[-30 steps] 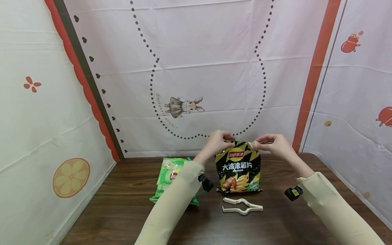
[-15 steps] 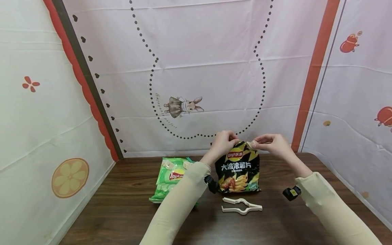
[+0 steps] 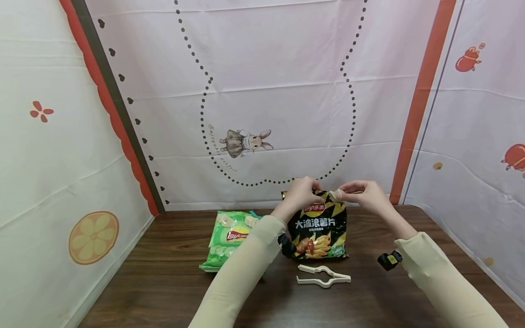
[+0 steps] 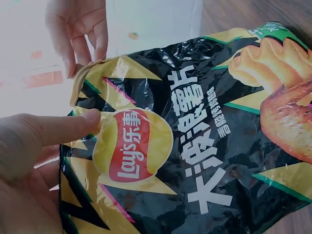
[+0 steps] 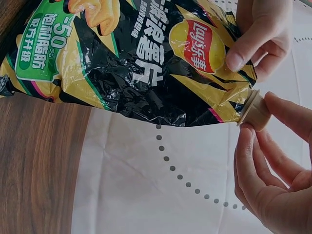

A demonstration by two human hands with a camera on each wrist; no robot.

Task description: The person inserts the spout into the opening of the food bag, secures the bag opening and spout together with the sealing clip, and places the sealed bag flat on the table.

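A black and yellow Lay's chip bag stands upright on the table, its front facing me. My left hand pinches its top edge near the middle; in the left wrist view the thumb presses the front and the other fingers are behind. At the bag's top right corner my right hand pinches a small beige cap-like piece with a flared rim, which touches the bag's edge. In front of the bag lies a long whitish bag clip, its two arms spread apart.
To the left a green Lay's chip bag leans back on the brown table, partly covered by my left sleeve. A printed white cloth hangs behind the table and along both sides.
My left hand has slid rightward along the bag's top edge, closer to the right hand, uncovering the top left corner. The right hand stays at the right corner with the beige piece.
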